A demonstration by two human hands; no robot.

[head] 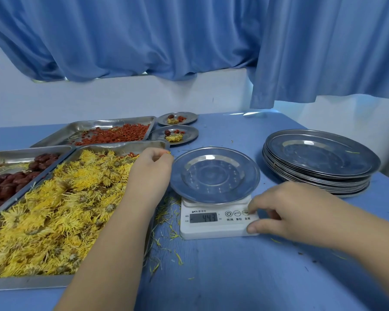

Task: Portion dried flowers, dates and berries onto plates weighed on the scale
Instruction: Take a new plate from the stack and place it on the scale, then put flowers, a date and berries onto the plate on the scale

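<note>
Far left, dark red dates (7, 182) lie in a rectangular steel tray (9, 156); just beside it, the large steel tray (27, 282) is heaped with yellow dried flowers (54, 209); behind that, orange-red berries (115, 134) spread over a third steel tray (88, 126). Your left hand (152, 167) hovers over the flower tray's right rim, fingers curled in, pinching what looks like a wisp of yellow petal (167, 152), tiny from here. Beyond it sit the near filled plate (189, 134) and the far filled plate (186, 115). Centre: an empty round steel plate (215, 175) rests on the white digital scale (211, 232), display lit; your right hand (290, 212) nips the scale's front right corner, forefinger on the right-hand button, thumb on the front edge. Further right, a stack of steel plates (319, 162) stands on the blue table (234, 277).
</note>
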